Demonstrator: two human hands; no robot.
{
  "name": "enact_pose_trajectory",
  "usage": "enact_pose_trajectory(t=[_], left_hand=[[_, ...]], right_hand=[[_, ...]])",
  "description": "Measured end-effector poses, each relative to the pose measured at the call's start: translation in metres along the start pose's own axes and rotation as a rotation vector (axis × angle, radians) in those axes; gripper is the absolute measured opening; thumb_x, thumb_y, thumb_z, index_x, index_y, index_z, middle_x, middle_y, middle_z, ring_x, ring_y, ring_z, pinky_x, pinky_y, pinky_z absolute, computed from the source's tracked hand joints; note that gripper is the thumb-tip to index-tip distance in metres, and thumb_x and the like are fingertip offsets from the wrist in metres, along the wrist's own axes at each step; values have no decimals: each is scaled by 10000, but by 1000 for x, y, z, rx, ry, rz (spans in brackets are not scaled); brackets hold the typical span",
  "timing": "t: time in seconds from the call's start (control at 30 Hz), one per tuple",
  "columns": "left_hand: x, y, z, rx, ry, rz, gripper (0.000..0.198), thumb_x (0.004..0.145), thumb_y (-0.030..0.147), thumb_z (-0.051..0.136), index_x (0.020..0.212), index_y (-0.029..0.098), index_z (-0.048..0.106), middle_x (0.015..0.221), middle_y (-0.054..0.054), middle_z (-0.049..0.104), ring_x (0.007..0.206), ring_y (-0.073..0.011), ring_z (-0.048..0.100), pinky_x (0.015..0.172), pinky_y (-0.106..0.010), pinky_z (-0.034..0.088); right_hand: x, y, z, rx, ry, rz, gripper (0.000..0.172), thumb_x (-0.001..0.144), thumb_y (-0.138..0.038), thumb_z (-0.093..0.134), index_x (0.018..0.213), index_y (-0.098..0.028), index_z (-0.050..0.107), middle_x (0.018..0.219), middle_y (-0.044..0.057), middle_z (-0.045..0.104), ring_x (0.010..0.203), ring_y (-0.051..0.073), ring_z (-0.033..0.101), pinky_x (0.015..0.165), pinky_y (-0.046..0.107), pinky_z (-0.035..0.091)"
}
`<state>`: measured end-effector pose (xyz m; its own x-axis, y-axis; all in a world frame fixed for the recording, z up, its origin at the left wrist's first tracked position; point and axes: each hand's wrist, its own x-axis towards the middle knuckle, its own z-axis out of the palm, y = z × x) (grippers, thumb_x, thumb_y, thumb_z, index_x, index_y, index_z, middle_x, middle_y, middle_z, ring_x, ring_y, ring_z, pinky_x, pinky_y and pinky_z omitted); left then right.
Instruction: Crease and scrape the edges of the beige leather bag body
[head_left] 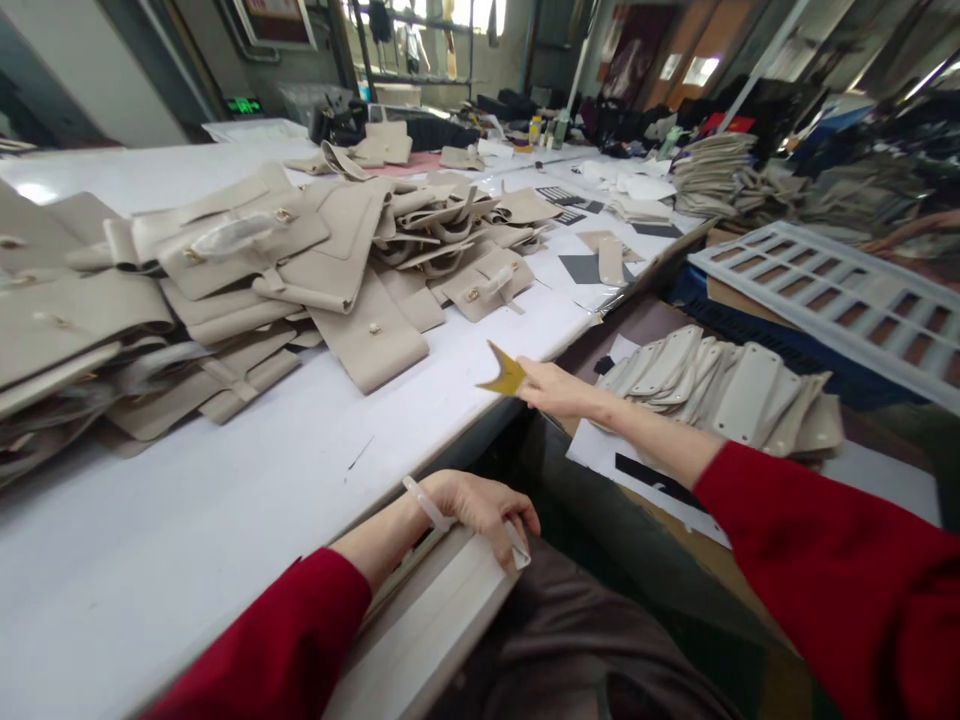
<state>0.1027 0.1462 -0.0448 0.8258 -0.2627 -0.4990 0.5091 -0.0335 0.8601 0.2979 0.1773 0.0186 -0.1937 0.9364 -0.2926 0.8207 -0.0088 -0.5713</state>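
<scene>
Red sleeves [832, 560], hands [480, 505] on pale panel [435, 620], yellow piece [504, 372].

A bright window [484, 14] breaks the grey wall [499, 65] at 12 o'clock; a framed board [276, 22] hangs at 11, a sign [244, 105] (glowing green) at 10. A long white table [247, 530] fills 8 o'clock.

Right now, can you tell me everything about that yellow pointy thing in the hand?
The yellow pointy thing is mustard-coloured and looks thin and flat. Its free end has a V-shaped notch, making two sharp points, like a fishtail. The right hand pinches the other end, so the fingers hide that part. The points face left in the picture, near the edge of the white table. I can't tell what it's made of, or whether it touches the table.
</scene>
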Motion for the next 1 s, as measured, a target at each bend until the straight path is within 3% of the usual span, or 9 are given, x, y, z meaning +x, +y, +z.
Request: enact_pose_trajectory(t=[0.07, 0.17, 0.3, 0.47, 0.73, 1.0], left_hand=[[1, -1, 0, -11, -20, 17, 836, 457, 412, 924, 1156, 184, 526, 1077, -58, 712, 1010, -267, 650, 881, -372, 509], [3, -2, -1, 1, -38, 20, 832, 490, 432, 917, 1182, 187, 526, 1078, -49, 716, 1031, -268, 651, 946, -395, 488], [1, -3, -2, 24, -33, 48, 787, 584, 468, 874, 1231, 170, 539, 1094, -57, 717, 1061, -272, 649, 981, -394, 482], [-3, -2, -4, 161, 57, 28, 868, 627, 496, 840, 1344, 135, 511, 1267, -100, 643, 1158, -293, 597, 1019, -384, 464], [-4, 1, -4, 219, 72, 24, 805, 679, 478, 793, 1360, 149, 517, 1218, -79, 656, 1089, -273, 614, 915, -342, 511], [-7, 2, -5, 200, 74, 42, 792, 682, 482, 775, 1351, 136, 532, 1221, -97, 652, 1093, -282, 605, 909, -337, 506]], right_hand=[[-57, 15, -1, 117, -107, 22, 231, 957, -204, 382, 1181, -175, 430, 1002, 79, 684, 735, 175, 686, 612, 247, 554], [-132, 29, 21, 482, -348, 174, 283, 985, -426, 420, 1102, -170, 448, 775, 37, 668, 495, 139, 612, 414, 195, 495], [-181, 24, 71, 574, -503, 298, 255, 974, -411, 473, 988, -159, 507, 641, 2, 621, 404, 104, 545, 320, 134, 410], [-176, 6, 107, 639, -505, 354, 182, 971, -337, 460, 998, -162, 501, 571, -18, 597, 399, 124, 554, 305, 153, 432], [-169, -1, 120, 677, -479, 392, 237, 974, -366, 436, 1066, -163, 517, 616, 11, 619, 391, 126, 540, 300, 162, 424], [-168, -4, 133, 766, -455, 430, 307, 964, -437, 459, 1122, -178, 504, 611, 11, 614, 395, 133, 541, 323, 169, 429]])
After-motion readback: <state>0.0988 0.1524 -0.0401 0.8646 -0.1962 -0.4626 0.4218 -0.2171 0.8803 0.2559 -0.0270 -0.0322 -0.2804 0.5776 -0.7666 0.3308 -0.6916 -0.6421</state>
